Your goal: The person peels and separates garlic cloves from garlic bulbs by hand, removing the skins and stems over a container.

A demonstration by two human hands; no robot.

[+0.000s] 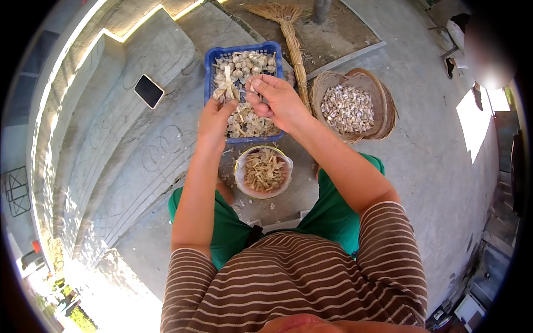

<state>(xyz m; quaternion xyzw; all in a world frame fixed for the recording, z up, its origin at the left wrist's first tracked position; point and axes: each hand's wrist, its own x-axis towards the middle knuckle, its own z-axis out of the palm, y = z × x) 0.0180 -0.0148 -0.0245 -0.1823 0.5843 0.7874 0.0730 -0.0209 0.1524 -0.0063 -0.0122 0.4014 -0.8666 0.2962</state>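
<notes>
Garlic bulb – pinched between left hand and right hand
Both grips narrow on it; loosened cloves may drop past the bowl – risk: hands held above the blue crate

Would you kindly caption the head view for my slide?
Both hands pull apart a garlic bulb above a blue crate.

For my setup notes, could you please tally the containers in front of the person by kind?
Blue plastic crate: 1
Woven basket: 1
Round bowl: 1
Total: 3
</notes>
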